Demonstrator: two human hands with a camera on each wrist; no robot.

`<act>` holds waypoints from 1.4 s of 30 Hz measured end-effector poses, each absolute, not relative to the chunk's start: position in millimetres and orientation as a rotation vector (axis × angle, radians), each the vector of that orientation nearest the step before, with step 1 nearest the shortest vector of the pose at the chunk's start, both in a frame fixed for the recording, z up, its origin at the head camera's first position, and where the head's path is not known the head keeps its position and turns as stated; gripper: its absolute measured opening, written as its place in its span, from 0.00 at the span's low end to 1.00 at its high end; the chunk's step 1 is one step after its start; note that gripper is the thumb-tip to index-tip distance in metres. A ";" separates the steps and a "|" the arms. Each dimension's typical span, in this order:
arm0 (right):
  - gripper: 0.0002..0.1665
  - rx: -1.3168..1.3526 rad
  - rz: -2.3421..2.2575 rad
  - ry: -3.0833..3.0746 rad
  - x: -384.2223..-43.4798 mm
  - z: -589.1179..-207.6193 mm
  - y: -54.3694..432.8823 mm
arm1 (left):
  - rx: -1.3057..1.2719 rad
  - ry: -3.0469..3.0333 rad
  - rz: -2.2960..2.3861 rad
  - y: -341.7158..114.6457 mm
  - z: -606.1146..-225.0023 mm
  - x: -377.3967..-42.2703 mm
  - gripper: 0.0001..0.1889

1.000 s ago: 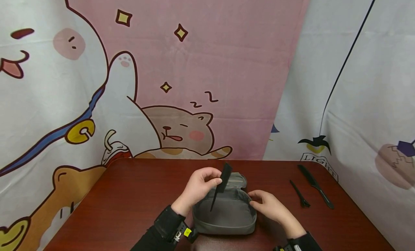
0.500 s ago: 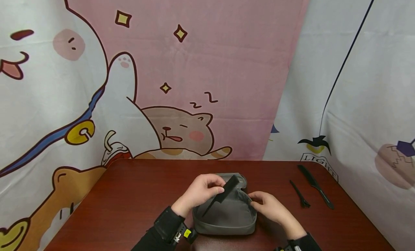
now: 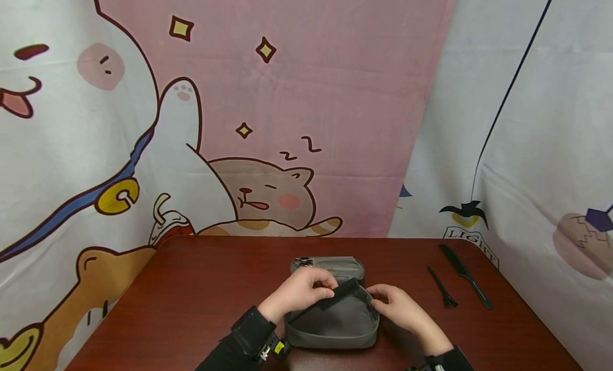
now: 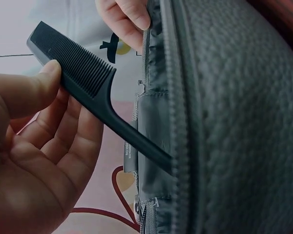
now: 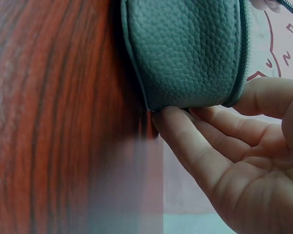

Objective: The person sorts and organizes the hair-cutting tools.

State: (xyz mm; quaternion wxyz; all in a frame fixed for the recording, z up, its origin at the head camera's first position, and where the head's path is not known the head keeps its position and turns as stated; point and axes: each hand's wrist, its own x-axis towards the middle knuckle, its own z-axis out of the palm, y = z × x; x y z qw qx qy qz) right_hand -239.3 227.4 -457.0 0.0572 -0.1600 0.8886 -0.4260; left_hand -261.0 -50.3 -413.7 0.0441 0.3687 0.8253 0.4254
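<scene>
My left hand pinches a black tail comb by its toothed end, between thumb and fingers. The comb slants, and its thin tail passes behind the near zip edge into a grey zip-up pouch; the tip is hidden in the left wrist view. The pouch stands open on the table with its lid folded back. At the pouch's right side, my right hand holds the rim, thumb at the zip edge and fingers against the outer wall, as the right wrist view shows.
To the right on the brown table lie a slim black hair clip and a black comb with a long handle. A cartoon-printed cloth hangs behind the table's far edge.
My left hand has lowered the comb toward the pouch, turning it from nearly upright to a flatter slant. The right hand has stayed at the pouch's right rim.
</scene>
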 end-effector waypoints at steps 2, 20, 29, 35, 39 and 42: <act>0.15 -0.491 -1.290 2.698 -239.0 -456.9 227.2 | 1.123 2.526 1.287 -50.0 -413.0 -260.4 0.05; 0.16 -0.490 -1.307 2.680 -238.5 -459.7 228.5 | 1.106 2.523 1.183 -39.8 -423.5 -257.2 0.05; 0.16 -0.494 -1.313 2.676 -237.0 -458.3 230.6 | 1.182 2.584 1.086 -37.9 -434.4 -255.5 0.05; 0.17 -0.480 -1.334 2.654 -237.2 -458.7 231.4 | 1.203 2.649 1.018 -32.9 -437.4 -255.0 0.05; 0.17 -0.453 -1.367 2.629 -236.9 -459.8 232.2 | 1.199 2.669 0.969 -28.2 -437.5 -255.3 0.05; 0.16 -0.455 -1.380 2.618 -236.8 -460.3 232.7 | 1.181 2.667 0.923 -24.8 -437.6 -256.2 0.06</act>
